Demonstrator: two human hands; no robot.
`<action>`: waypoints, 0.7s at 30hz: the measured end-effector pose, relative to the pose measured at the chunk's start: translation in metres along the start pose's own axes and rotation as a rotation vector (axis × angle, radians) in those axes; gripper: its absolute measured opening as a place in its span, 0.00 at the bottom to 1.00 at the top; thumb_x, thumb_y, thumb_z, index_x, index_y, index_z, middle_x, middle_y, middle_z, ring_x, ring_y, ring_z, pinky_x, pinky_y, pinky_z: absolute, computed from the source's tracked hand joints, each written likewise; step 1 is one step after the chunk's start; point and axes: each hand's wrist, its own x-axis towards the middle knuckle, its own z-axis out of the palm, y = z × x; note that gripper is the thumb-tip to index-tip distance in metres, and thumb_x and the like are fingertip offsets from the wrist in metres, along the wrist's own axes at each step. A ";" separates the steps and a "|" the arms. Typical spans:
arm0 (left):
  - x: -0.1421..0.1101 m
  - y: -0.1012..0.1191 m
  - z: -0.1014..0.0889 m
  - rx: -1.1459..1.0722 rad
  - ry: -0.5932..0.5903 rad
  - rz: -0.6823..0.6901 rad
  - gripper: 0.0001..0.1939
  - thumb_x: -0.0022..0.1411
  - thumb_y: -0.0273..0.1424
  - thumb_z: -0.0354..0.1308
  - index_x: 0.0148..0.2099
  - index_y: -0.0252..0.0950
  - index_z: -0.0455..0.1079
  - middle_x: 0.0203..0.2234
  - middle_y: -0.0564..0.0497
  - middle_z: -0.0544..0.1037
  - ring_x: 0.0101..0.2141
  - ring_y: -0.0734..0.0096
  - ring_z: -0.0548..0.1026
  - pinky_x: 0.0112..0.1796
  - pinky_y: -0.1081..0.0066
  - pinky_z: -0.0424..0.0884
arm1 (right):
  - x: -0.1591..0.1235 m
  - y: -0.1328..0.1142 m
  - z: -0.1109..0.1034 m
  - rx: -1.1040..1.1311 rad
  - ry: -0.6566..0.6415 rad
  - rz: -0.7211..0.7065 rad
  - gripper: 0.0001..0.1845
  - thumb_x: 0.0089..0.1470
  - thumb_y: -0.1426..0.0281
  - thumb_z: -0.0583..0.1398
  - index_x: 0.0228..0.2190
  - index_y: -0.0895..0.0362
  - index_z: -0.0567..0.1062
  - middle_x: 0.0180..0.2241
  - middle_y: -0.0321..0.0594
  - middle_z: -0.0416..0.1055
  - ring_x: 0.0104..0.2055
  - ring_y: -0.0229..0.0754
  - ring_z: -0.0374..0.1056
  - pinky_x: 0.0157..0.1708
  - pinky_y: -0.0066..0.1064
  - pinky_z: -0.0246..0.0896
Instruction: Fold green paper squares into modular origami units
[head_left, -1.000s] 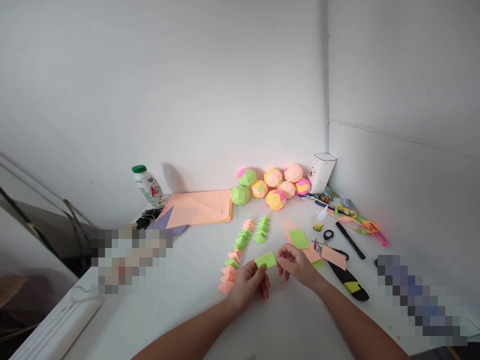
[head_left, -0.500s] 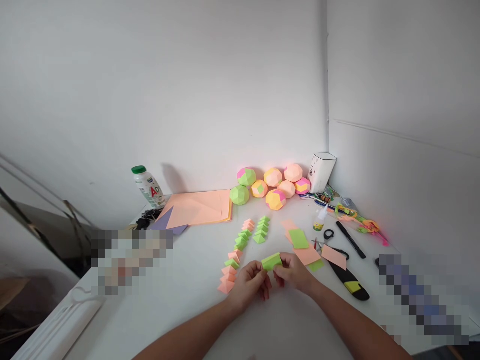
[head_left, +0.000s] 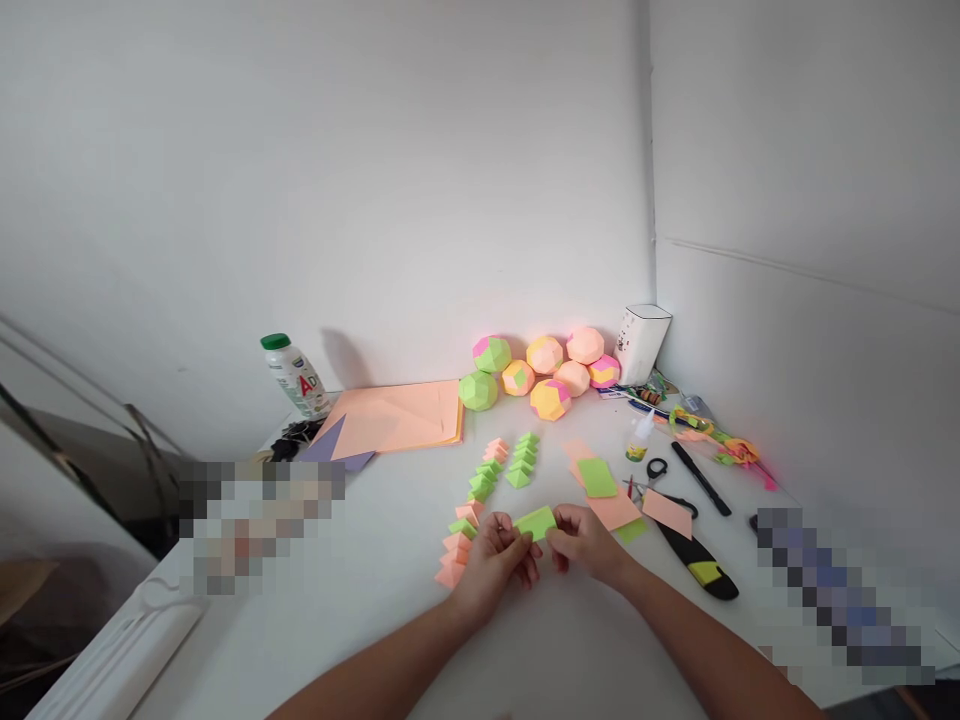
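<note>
Between my two hands is a small green paper piece (head_left: 535, 522), held just above the table. My left hand (head_left: 495, 562) pinches its left end, thumb on top. At the right end, the thumb and fingers of my right hand (head_left: 583, 540) are closed on the same paper. Left of my hands runs a row of folded peach and green paper units (head_left: 483, 487). A shorter row of green folded units (head_left: 523, 460) stands beyond them. Near my right hand lie flat peach sheets (head_left: 616, 512) and a green sheet (head_left: 598, 478).
Several faceted paper balls (head_left: 551, 400) sit by the wall. Right of me are a glue bottle (head_left: 639, 440), scissors (head_left: 657, 468), a black-and-yellow cutter (head_left: 701, 570) and a black pen-like stick (head_left: 700, 478). A peach paper stack (head_left: 397, 415) and a white bottle (head_left: 294, 378) stand back left.
The green paper has shifted slightly left and tilted, showing more of its flat face. My left thumb has moved lower along its edge. Both hands still hold it.
</note>
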 end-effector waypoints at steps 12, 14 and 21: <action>0.004 -0.007 -0.007 -0.068 -0.009 0.028 0.16 0.54 0.38 0.61 0.36 0.39 0.56 0.20 0.58 0.74 0.15 0.78 0.69 0.17 0.77 0.63 | -0.003 -0.002 -0.007 -0.193 0.057 -0.376 0.07 0.45 0.78 0.54 0.29 0.56 0.65 0.36 0.39 0.66 0.32 0.37 0.65 0.25 0.25 0.60; 0.004 -0.006 -0.008 -0.060 -0.022 0.015 0.17 0.54 0.38 0.61 0.40 0.38 0.59 0.20 0.58 0.73 0.15 0.78 0.69 0.17 0.76 0.64 | -0.002 -0.001 -0.008 -0.265 0.043 -0.440 0.13 0.45 0.78 0.53 0.35 0.55 0.68 0.44 0.43 0.63 0.36 0.38 0.65 0.27 0.26 0.61; 0.003 0.000 -0.006 0.001 -0.091 -0.047 0.22 0.51 0.42 0.63 0.43 0.33 0.66 0.19 0.56 0.71 0.15 0.77 0.68 0.18 0.75 0.62 | 0.002 -0.001 -0.009 -0.292 0.078 -0.412 0.05 0.52 0.70 0.56 0.29 0.57 0.71 0.44 0.46 0.63 0.39 0.41 0.66 0.28 0.27 0.62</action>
